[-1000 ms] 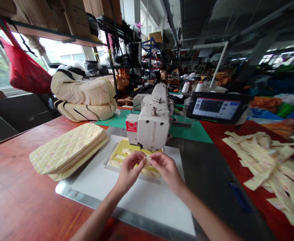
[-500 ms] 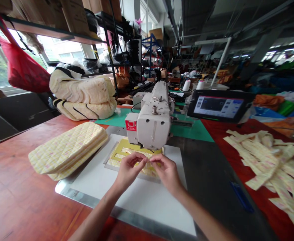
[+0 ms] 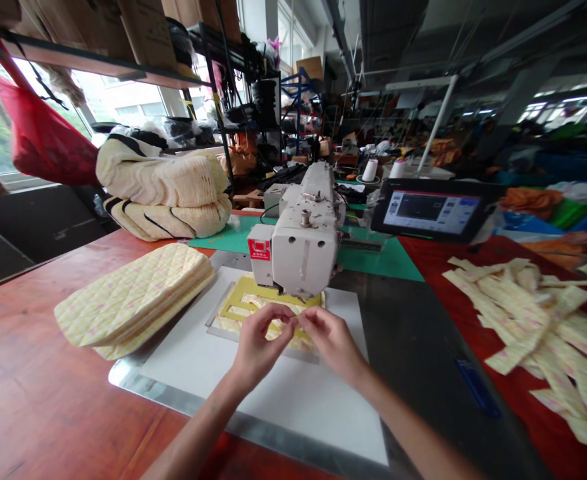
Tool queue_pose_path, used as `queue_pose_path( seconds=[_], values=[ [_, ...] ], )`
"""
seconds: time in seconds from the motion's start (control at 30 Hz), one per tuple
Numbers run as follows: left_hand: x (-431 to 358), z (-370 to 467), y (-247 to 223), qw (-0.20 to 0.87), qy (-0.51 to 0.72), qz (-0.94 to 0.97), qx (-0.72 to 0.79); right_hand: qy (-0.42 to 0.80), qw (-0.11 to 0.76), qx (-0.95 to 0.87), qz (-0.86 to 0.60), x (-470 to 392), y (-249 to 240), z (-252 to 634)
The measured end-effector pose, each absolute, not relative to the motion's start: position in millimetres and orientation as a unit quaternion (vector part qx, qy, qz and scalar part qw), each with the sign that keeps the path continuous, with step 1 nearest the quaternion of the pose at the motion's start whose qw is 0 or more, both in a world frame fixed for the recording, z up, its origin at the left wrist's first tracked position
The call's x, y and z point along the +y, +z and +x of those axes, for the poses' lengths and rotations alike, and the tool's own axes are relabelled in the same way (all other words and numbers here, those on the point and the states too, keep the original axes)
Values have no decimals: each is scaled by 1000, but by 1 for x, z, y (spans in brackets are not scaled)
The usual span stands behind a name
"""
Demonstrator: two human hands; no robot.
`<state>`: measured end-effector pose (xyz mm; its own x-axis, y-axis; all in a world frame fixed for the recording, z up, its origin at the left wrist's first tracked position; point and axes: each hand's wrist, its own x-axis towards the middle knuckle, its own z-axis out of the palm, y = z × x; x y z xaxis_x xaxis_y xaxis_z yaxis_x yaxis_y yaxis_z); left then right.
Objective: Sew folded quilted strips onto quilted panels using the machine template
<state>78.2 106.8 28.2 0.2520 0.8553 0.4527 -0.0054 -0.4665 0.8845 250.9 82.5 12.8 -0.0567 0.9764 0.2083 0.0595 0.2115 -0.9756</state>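
Both hands meet just in front of the white sewing machine head (image 3: 306,253), thumbs and forefingers pinched close together. What my left hand (image 3: 266,337) and my right hand (image 3: 329,337) pinch is too small to make out. Beneath them lies a yellow template frame (image 3: 233,300) over quilted yellow fabric (image 3: 301,341), partly hidden by the fingers. This rests on a white sheet (image 3: 183,363). To the left is a stack of quilted yellow pads (image 3: 133,293).
Fabric strips (image 3: 538,320) are heaped at the right, with a blue-handled tool (image 3: 478,390) nearer the machine. A lit screen (image 3: 433,210) stands behind them. Folded cream bundles (image 3: 168,187) are piled at the back left.
The view has shifted slightly. My hands stay at the same place before the machine, with the fingertips still pinched and only slightly moved.
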Motion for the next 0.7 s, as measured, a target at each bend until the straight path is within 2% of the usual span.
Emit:
queue_pose_path(
  seconds=[0.3, 0.7],
  values=[
    [104, 87, 14, 410, 522, 636, 393, 474, 581, -502, -431, 83, 7, 248],
    [99, 108, -1, 395, 582, 605, 374, 521, 609, -434, -411, 79, 2, 255]
  ],
)
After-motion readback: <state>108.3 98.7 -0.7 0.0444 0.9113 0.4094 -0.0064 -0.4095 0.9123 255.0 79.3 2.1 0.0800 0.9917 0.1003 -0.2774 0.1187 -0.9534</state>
